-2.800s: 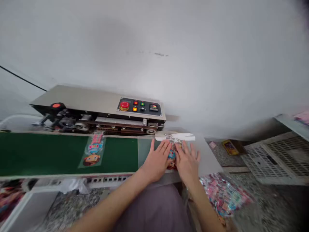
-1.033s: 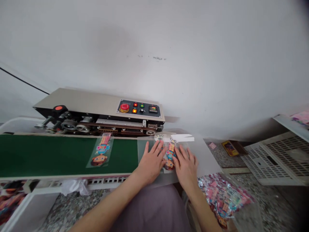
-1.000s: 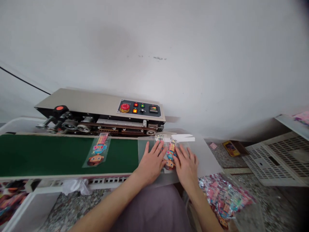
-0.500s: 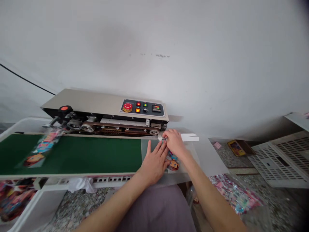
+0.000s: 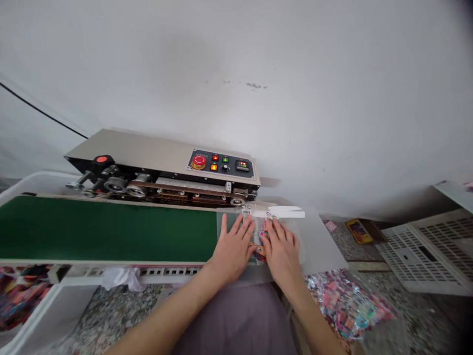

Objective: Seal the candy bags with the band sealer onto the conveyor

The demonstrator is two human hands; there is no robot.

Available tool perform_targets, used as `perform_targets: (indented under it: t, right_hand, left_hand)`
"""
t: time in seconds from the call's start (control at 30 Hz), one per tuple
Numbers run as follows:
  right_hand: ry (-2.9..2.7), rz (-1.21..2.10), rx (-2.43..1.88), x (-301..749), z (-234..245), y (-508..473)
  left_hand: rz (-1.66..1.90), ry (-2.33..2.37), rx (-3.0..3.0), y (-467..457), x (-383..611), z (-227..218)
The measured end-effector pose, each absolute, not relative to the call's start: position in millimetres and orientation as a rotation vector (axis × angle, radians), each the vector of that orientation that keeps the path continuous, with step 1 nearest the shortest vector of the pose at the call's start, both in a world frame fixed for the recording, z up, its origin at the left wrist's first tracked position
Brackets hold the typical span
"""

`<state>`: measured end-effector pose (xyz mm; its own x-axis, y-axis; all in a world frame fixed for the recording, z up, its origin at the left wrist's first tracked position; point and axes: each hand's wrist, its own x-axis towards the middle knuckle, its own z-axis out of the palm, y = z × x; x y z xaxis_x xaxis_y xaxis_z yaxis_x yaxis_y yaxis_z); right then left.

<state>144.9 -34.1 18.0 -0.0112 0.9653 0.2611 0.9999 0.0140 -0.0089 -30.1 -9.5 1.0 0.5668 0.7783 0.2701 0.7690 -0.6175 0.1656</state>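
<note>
My left hand (image 5: 233, 249) lies flat, fingers spread, on a clear plastic bag with colourful contents beside the feeding end of a band sealer (image 5: 162, 160). My right hand (image 5: 284, 249) rests palm down with fingers stretched out on another clear bag (image 5: 260, 250) holding a colourful cartoon-printed item. Parts of both bags are hidden under my fingers. Their top ends, one with a barcode label (image 5: 246, 212), point toward the sealer's rollers. Beneath them is a translucent sheet (image 5: 321, 244), which extends to the right. The green conveyor belt (image 5: 111, 229) runs off to the left.
White paper strips (image 5: 286, 212) lie behind my right hand. A big bag of colourful packets (image 5: 351, 305) is at the lower right. White perforated crates (image 5: 424, 251) stand further right. A white bin (image 5: 62, 315) and a pile of packets (image 5: 22, 298) are at lower left.
My right hand has come away from the bag's top end and lowered flat to the right. The packet at the belt's left end is gone. My left hand stays nearly in place.
</note>
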Motion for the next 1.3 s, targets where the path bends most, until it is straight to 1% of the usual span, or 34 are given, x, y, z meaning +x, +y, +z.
perform_targets:
  t: [0.1,0.2,0.3,0.47,0.67,0.77,1.03,1.3]
  right_hand:
    - [-2.144,-0.185,-2.042,138,13,-38]
    - [-2.186,-0.064,-1.945,135,17,-30]
    - [-2.08,-0.002,-1.865,138,24,-17]
    - [-2.039,0.092,-1.806,139,36,20]
    - [-2.04,0.169,-1.845,140,40,44]
    - [-1.974,0.144,-1.819,148,36,26]
    - [-1.903,0.025,-1.839,169,6,-63]
    - [-1.708,0.001,-1.908,200,1,-134]
  left_hand:
    - [0.458,1.397,2.727,-7,-46,4]
    - [0.393,1.532,2.674,-5,-63,13]
    - [0.39,1.62,2.654,-10,-61,23]
    - [0.397,1.288,2.785,-26,-20,21]
    - [0.409,1.255,2.811,-31,-6,7]
    - [0.442,1.285,2.809,-28,-8,4]
    - [0.45,1.371,2.748,-22,-25,4]
    - [0.305,1.364,2.786,-12,-70,8]
